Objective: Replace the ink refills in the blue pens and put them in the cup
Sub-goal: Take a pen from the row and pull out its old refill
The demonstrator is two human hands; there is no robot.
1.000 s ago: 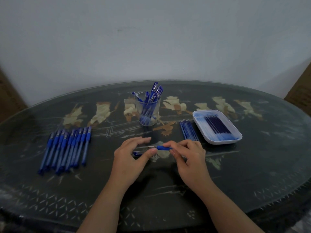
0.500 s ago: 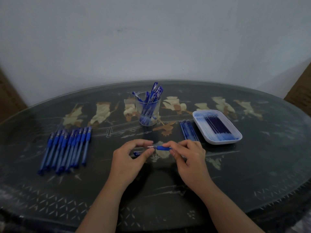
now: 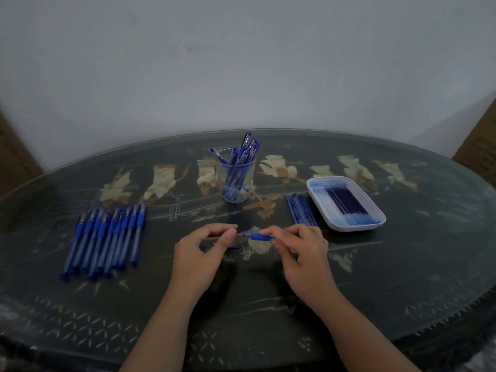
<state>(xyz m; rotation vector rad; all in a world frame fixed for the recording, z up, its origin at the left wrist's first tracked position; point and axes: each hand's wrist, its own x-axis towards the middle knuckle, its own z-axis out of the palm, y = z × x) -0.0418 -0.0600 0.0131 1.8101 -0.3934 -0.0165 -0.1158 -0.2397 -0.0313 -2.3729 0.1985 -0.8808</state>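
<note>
Tabletop fills the lower half of the frame: a dark, glossy oval with pale inlaid figures, its hard surface letting small parts lie flat without rolling far. At right of centre sits a white rectangular tray with rounded corners, holding dark refills side by side, probably to keep one sort apart. At left lies a row of blue pens, slim, translucent-barrelled and rubber-gripped, apparently the ones waiting their turn. Behind the hands stands a clear round cup with several pens leaning upright in it, caps up. Just left of the tray lies a small bundle of loose refills, parallel and touching.

Low in the middle, the right hand pinches one pen by its blue grip section, keeping it level above the table. The left hand, fingers curled, pinches its thin tip end between thumb and forefinger, a hold that looks suited to unscrewing or drawing out the refill. Under the left hand a small blue piece lies on the table; whether it is a cap I cannot tell.
</note>
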